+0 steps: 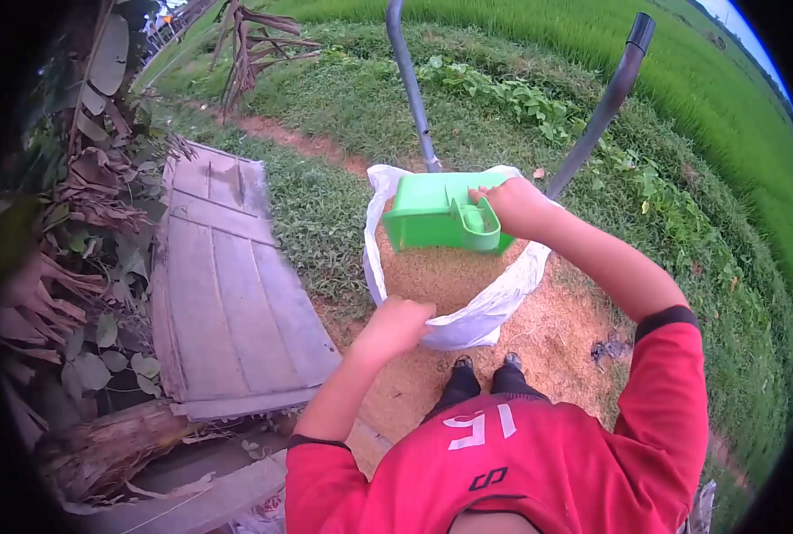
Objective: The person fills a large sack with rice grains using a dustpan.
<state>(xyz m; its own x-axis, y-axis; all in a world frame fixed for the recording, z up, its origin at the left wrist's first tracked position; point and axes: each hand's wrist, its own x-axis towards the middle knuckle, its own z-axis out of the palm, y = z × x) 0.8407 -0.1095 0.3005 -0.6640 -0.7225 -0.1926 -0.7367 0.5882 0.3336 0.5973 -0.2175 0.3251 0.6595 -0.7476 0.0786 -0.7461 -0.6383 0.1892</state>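
Note:
In the head view, my right hand (519, 210) is closed around the handle of a green plastic scoop (428, 218). The scoop is box-shaped and lies tilted over the mouth of a white woven sack (490, 307). Tan grain or husk (436, 276) fills the part of the sack that I can see. My left hand (395, 325) grips the near-left rim of the sack, its fingertips partly hidden by the edge. The scoop's inside faces away from me, so its contents do not show.
Two grey metal handlebars (598, 116) rise behind the sack. Spilled husk (557, 347) covers the ground around my feet. Wooden boards (227, 294) lean at the left beside dry leaves and a log (116, 449). Grass and a green field (548, 36) lie beyond.

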